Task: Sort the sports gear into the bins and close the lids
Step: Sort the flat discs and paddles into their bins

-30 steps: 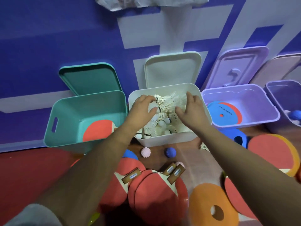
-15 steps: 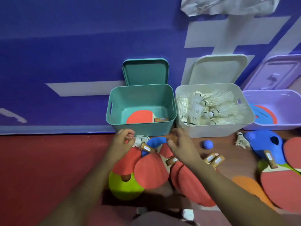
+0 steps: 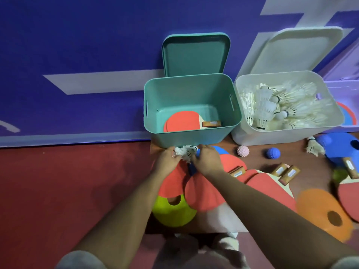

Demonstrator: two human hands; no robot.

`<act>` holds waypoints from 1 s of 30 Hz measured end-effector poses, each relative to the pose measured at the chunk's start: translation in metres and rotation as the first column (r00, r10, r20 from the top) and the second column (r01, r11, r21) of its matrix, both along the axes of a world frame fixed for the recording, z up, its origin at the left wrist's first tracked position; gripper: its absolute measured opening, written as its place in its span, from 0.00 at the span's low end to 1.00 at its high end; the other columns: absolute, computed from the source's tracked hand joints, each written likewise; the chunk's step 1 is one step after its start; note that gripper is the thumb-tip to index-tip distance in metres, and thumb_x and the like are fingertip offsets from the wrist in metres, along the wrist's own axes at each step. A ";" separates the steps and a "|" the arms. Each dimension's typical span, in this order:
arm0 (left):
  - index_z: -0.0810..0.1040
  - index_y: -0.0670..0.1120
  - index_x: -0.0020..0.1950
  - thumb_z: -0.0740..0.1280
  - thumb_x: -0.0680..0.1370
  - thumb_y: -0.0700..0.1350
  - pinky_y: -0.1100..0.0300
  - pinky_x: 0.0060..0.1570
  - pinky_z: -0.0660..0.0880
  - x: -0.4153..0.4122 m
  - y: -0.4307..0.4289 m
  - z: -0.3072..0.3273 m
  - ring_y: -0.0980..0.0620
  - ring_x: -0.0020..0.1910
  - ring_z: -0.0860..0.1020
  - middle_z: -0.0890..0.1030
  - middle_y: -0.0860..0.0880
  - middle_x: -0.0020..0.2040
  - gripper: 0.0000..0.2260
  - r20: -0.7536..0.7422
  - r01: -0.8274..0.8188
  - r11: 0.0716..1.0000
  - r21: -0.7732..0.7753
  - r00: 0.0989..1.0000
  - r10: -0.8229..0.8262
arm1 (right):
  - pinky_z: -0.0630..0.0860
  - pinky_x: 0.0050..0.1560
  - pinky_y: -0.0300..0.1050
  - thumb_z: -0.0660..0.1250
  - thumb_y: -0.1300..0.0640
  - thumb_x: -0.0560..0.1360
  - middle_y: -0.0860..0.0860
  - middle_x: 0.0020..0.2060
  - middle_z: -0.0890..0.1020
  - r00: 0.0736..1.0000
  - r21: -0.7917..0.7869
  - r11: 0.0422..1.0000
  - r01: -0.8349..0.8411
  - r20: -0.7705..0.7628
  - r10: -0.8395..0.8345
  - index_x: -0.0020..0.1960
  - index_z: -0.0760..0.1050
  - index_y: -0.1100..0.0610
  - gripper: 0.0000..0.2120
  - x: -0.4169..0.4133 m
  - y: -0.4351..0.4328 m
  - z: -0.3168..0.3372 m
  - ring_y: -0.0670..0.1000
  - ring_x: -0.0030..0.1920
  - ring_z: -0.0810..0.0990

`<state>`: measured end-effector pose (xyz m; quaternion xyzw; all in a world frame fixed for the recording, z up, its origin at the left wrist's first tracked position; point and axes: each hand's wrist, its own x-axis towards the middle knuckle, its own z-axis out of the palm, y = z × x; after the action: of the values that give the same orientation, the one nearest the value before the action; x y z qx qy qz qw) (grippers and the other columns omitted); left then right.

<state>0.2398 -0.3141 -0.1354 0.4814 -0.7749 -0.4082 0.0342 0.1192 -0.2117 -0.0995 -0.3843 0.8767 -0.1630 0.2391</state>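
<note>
A teal bin stands open against the wall with a red paddle lying in it. To its right, a white bin holds several shuttlecocks. Both my hands meet just in front of the teal bin, over a heap of red paddles. My left hand and my right hand pinch a white shuttlecock between them. A second loose shuttlecock lies farther right on the floor.
A pink spiky ball and a blue spiky ball lie in front of the white bin. Yellow, orange and blue flat cones and more paddles cover the wooden board. A lilac bin shows at the right edge.
Both hands left the white bin and came down to the floor in front of the teal bin, closing together on a loose shuttlecock. The view swung left.
</note>
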 end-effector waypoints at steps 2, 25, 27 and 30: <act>0.78 0.42 0.62 0.70 0.75 0.43 0.51 0.53 0.76 -0.005 -0.004 -0.013 0.43 0.53 0.81 0.83 0.40 0.53 0.16 0.019 0.012 1.000 0.025 1.000 -0.012 | 0.72 0.53 0.55 0.62 0.49 0.77 0.63 0.50 0.81 0.999 0.072 0.997 0.000 -0.038 0.003 0.52 0.74 0.61 0.15 0.002 -0.011 -0.009 0.64 0.55 0.77; 0.75 0.43 0.56 0.69 0.72 0.32 0.61 0.42 0.73 0.049 -0.003 0.010 0.50 0.40 0.78 0.80 0.47 0.43 0.15 -0.260 -0.326 0.933 0.149 0.898 0.355 | 0.71 0.55 0.52 0.66 0.51 0.73 0.60 0.54 0.78 0.999 0.093 0.995 -0.035 -0.020 0.037 0.57 0.73 0.60 0.16 0.010 -0.023 -0.007 0.61 0.58 0.75; 0.75 0.42 0.59 0.69 0.73 0.33 0.60 0.45 0.73 0.058 -0.006 0.009 0.49 0.43 0.80 0.82 0.46 0.46 0.16 -0.235 -0.326 0.939 0.108 0.910 0.342 | 0.72 0.56 0.53 0.65 0.52 0.74 0.60 0.56 0.78 0.997 0.178 0.982 -0.057 -0.031 0.064 0.59 0.73 0.58 0.17 0.007 -0.029 -0.011 0.63 0.59 0.76; 0.82 0.45 0.51 0.70 0.73 0.37 0.55 0.50 0.75 0.070 -0.012 0.001 0.46 0.49 0.79 0.82 0.47 0.48 0.08 -0.180 -0.206 0.978 -0.009 0.963 0.201 | 0.74 0.56 0.51 0.65 0.53 0.75 0.60 0.56 0.80 0.994 0.240 0.966 -0.099 0.060 0.087 0.61 0.75 0.57 0.16 0.002 -0.035 -0.021 0.62 0.58 0.78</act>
<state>0.3095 -0.3258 -0.1348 0.5196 -0.7206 -0.4332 0.1518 0.1211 -0.2463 -0.1207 -0.3887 0.8649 -0.0528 0.3132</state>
